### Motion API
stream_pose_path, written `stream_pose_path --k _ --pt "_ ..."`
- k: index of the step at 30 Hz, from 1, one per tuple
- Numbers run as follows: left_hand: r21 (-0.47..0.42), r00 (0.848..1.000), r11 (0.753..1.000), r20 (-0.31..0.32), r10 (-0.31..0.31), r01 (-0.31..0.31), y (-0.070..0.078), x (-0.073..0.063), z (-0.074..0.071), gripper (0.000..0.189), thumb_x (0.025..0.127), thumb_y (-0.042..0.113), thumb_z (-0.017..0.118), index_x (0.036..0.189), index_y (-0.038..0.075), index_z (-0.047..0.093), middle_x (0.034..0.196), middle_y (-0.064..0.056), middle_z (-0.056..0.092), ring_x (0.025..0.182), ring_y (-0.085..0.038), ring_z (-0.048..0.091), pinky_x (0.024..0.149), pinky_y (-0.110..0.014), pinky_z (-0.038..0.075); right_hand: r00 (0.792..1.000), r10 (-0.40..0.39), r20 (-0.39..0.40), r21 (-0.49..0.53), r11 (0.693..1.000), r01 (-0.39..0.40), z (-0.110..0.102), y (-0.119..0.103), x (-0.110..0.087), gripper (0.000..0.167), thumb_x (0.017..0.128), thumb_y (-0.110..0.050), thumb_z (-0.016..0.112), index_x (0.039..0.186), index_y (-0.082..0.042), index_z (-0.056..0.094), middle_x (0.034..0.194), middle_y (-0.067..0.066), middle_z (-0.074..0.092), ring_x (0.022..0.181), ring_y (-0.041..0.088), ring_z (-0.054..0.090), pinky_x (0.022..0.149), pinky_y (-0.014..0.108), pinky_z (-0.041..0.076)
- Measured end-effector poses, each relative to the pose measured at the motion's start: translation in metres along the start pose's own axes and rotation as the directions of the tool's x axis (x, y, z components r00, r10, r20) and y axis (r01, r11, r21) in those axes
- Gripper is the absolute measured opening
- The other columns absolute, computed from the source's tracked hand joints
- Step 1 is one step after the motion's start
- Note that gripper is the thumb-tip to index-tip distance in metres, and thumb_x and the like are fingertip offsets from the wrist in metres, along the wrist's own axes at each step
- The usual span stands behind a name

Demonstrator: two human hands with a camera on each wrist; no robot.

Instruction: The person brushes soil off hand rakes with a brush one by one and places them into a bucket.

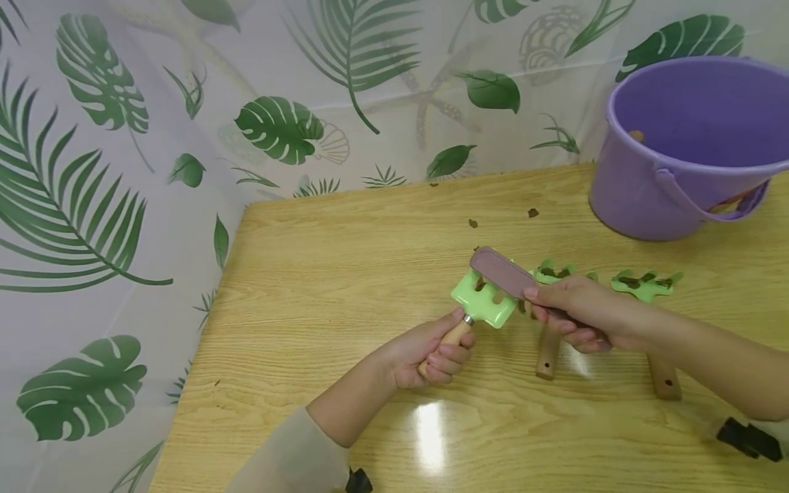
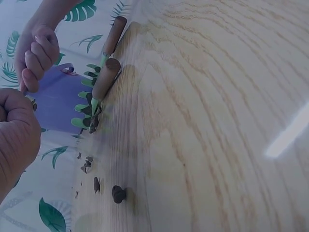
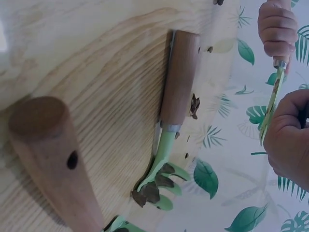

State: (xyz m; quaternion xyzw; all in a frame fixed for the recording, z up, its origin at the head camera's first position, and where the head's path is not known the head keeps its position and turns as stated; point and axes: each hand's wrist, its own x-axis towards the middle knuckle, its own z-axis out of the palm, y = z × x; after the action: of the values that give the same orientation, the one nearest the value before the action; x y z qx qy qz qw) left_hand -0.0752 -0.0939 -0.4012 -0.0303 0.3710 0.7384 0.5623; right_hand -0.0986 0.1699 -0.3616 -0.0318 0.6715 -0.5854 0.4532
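My left hand (image 1: 434, 352) grips the wooden handle of a small green garden rake (image 1: 483, 301), its head raised above the table. In my right hand (image 1: 579, 311) is a flat mauve-brown tool with a rounded end (image 1: 502, 270), laid across the rake's tines; its underside is hidden. Two more green rakes lie on the table beside and below the right hand, one with its wooden handle (image 1: 548, 352) partly covered by that hand, the other (image 1: 662, 376) further right. Dark brown clumps cling between the tines of the nearer rake (image 3: 164, 179) in the right wrist view.
A purple bucket (image 1: 641, 192) stands at the back right, its handle hanging down in front. Dark crumbs (image 1: 533, 213) are scattered on the wooden table (image 1: 320, 274), and a larger dark lump (image 2: 118, 194) shows in the left wrist view. A leaf-print sheet (image 1: 382, 150) borders the table.
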Motion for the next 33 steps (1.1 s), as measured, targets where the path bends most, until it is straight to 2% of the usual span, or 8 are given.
stream_pose_path --k 6,13,19,23,25,27,29,33 --pt "-0.001 1.0 1.0 -0.004 -0.001 0.001 0.0 -0.001 -0.001 0.046 0.102 0.048 0.024 0.078 0.015 0.046 0.052 0.012 0.041 0.037 0.006 0.038 0.031 -0.007 0.024 0.998 0.004 -0.06 -0.045 0.999 -0.007 -0.009 0.002 0.005 0.04 0.102 -0.04 0.038 0.078 -0.008 0.044 0.052 -0.006 0.033 0.037 0.004 0.026 0.035 0.018 0.024" --pt "-0.02 1.0 1.0 -0.013 -0.008 0.008 0.0 -0.001 -0.002 0.046 0.103 0.046 0.025 0.078 0.014 0.046 0.052 0.012 0.041 0.036 0.006 0.038 0.031 -0.007 0.024 0.997 -0.005 -0.078 -0.053 0.999 0.001 -0.014 0.004 0.008 0.04 0.102 -0.039 0.036 0.078 -0.008 0.045 0.054 -0.006 0.034 0.037 0.004 0.027 0.035 0.018 0.026" --pt "0.131 0.998 0.991 -0.065 0.014 -0.005 -0.004 -0.003 -0.006 0.046 0.102 0.047 0.025 0.079 0.013 0.045 0.052 0.012 0.036 0.036 0.005 0.034 0.031 -0.008 0.022 0.986 0.009 -0.164 -0.049 0.999 -0.017 -0.023 0.009 0.008 0.037 0.103 -0.037 0.035 0.081 -0.009 0.043 0.054 -0.007 0.035 0.038 0.004 0.029 0.035 0.019 0.028" --pt "0.227 0.992 0.974 -0.125 0.028 0.001 -0.005 -0.005 -0.009 0.045 0.102 0.047 0.028 0.082 0.011 0.046 0.054 0.01 0.035 0.038 0.003 0.03 0.032 -0.009 0.022 0.987 0.022 -0.159 -0.019 1.0 -0.025 -0.026 0.011 0.008 0.037 0.103 -0.036 0.034 0.082 -0.008 0.043 0.053 -0.007 0.035 0.037 0.004 0.03 0.035 0.019 0.028" --pt "0.295 0.985 0.956 -0.161 0.058 -0.008 -0.005 -0.006 -0.011 0.045 0.102 0.046 0.032 0.086 0.008 0.048 0.056 0.009 0.037 0.039 0.002 0.031 0.034 -0.01 0.024 0.987 0.029 -0.157 -0.003 1.0 -0.03 -0.026 0.01 0.008 0.037 0.103 -0.037 0.035 0.081 -0.009 0.044 0.053 -0.007 0.035 0.037 0.004 0.03 0.036 0.019 0.028" --pt "0.383 0.975 0.923 -0.2 0.1 -0.016 -0.004 -0.006 -0.013 0.046 0.101 0.046 0.035 0.091 0.004 0.051 0.058 0.007 0.039 0.041 0.0 0.033 0.036 -0.011 0.028 0.987 0.029 -0.158 0.007 1.0 -0.029 -0.026 0.008 0.007 0.037 0.103 -0.038 0.035 0.081 -0.009 0.044 0.053 -0.007 0.035 0.038 0.004 0.03 0.036 0.019 0.028" --pt "0.494 0.959 0.869 -0.234 0.157 -0.021 -0.002 -0.007 -0.015 0.051 0.1 0.046 0.037 0.097 -0.002 0.053 0.059 0.005 0.042 0.044 -0.003 0.036 0.038 -0.013 0.033 0.987 0.032 -0.16 0.016 0.999 -0.029 -0.026 0.007 0.007 0.037 0.102 -0.04 0.036 0.081 -0.01 0.044 0.053 -0.007 0.035 0.038 0.004 0.03 0.036 0.019 0.028" --pt "0.664 0.915 0.748 -0.303 0.267 0.001 0.002 -0.008 -0.018 0.056 0.1 0.045 0.041 0.103 -0.009 0.056 0.062 0.001 0.047 0.047 -0.008 0.04 0.042 -0.017 0.039 0.987 0.033 -0.16 0.043 0.999 -0.027 -0.027 0.005 0.005 0.037 0.102 -0.04 0.036 0.083 -0.01 0.044 0.053 -0.007 0.035 0.038 0.004 0.03 0.037 0.019 0.029"
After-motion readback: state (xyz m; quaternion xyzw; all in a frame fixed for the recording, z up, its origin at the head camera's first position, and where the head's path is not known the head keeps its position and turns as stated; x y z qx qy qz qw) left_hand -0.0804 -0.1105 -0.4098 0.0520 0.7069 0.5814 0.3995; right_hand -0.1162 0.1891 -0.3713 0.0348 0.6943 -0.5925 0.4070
